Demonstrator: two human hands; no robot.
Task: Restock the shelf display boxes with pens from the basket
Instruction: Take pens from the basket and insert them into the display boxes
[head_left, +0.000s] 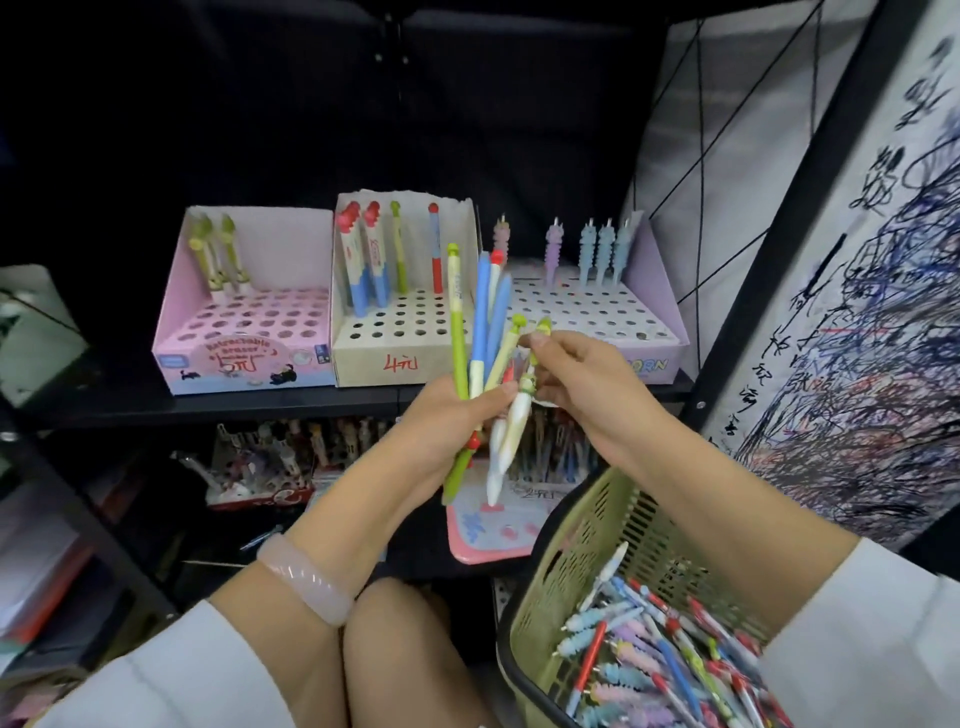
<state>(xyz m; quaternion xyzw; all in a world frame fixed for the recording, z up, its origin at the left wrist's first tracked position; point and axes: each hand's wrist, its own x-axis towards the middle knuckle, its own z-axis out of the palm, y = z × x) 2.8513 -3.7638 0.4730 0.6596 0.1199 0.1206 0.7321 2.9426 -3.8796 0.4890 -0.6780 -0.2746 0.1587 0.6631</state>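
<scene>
My left hand (451, 422) grips a fanned bunch of pens (480, 322), green, blue and cream, held upright in front of the shelf. My right hand (582, 382) pinches the top of a pale cream pen with a green cap (517, 421) at the bunch's right side. Three display boxes stand on the shelf: a pink one (244, 358) with a few green-topped pens, a cream one (395, 358) with several red, blue and green pens, and a lilac one (654, 332) with several spiral pens. A green basket (582, 545) with several pens sits at the lower right.
Most holes in all three boxes stand vacant. The lower shelf (291, 462) holds more pen boxes and a pink tray (488, 530). A scribbled test paper (857, 364) hangs on the right behind a black post. My knees are below the hands.
</scene>
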